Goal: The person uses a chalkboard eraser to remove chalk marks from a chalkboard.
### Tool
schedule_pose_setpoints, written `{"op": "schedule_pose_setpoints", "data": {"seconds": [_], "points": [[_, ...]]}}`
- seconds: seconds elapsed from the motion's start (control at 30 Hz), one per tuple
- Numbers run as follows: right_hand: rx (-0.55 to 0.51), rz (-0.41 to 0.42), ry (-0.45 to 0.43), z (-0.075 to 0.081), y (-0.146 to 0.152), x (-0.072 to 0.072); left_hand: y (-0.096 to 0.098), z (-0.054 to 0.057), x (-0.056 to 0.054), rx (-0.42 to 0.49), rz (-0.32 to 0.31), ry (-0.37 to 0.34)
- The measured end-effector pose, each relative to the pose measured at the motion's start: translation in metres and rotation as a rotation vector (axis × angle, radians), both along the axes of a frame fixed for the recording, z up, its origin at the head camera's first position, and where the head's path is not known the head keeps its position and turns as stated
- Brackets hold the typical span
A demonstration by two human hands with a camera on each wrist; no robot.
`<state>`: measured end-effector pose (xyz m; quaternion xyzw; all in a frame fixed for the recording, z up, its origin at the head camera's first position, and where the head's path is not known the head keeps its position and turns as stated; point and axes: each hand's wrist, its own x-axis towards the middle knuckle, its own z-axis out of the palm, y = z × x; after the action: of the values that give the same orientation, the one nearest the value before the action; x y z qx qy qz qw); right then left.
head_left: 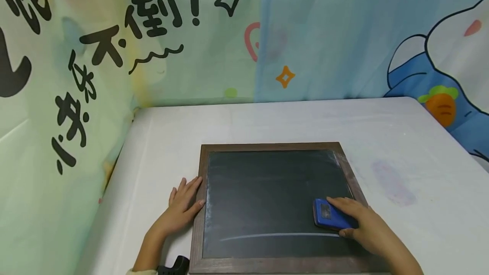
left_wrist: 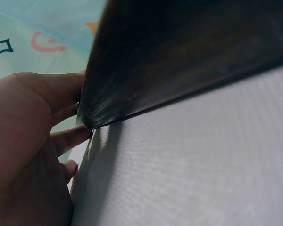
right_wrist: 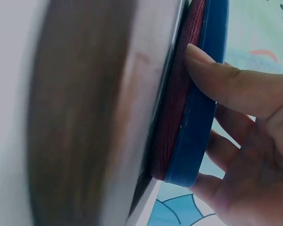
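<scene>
A framed chalkboard [head_left: 267, 190] lies on the white table, with one long curved chalk line [head_left: 275, 235] across its lower part. My right hand [head_left: 366, 224] grips a blue chalkboard eraser [head_left: 332, 215] at the board's right side, just above that line's right end. In the right wrist view the eraser [right_wrist: 198, 122] shows its dark red felt pad [right_wrist: 174, 117] against the board, thumb on one edge and fingers on the other. With straight fingers, my left hand [head_left: 183, 207] rests on the left edge of the wooden frame [head_left: 201, 181]. The left wrist view shows the left hand [left_wrist: 33, 136] touching that edge.
The white table [head_left: 172, 130] extends around the board, with a faint purple stain [head_left: 393, 181] on the right. A printed cloth [head_left: 198, 67] hangs behind and along the left. Beside the left wrist is a black object [head_left: 177, 265], partly cut off.
</scene>
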<state>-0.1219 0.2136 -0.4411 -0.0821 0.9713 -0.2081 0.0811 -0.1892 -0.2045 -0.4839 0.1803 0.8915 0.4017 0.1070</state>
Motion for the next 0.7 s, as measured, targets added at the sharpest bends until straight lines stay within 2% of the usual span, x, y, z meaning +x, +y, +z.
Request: {"op": "schedule_pose_setpoints", "data": {"seconds": [0.2, 0.47, 0.7], "points": [[0.010, 0.016, -0.016, -0.004, 0.001, 0.009, -0.002, 0.000, -0.002, -0.009, 0.011, 0.007], [0.018, -0.022, -0.166, -0.007, 0.004, 0.016, -0.003, -0.001, -0.006, -0.008, 0.006, 0.003], [-0.033, -0.011, -0.094, -0.018, 0.011, 0.021, -0.002, -0.003, -0.006, 0.001, 0.007, -0.005]]}}
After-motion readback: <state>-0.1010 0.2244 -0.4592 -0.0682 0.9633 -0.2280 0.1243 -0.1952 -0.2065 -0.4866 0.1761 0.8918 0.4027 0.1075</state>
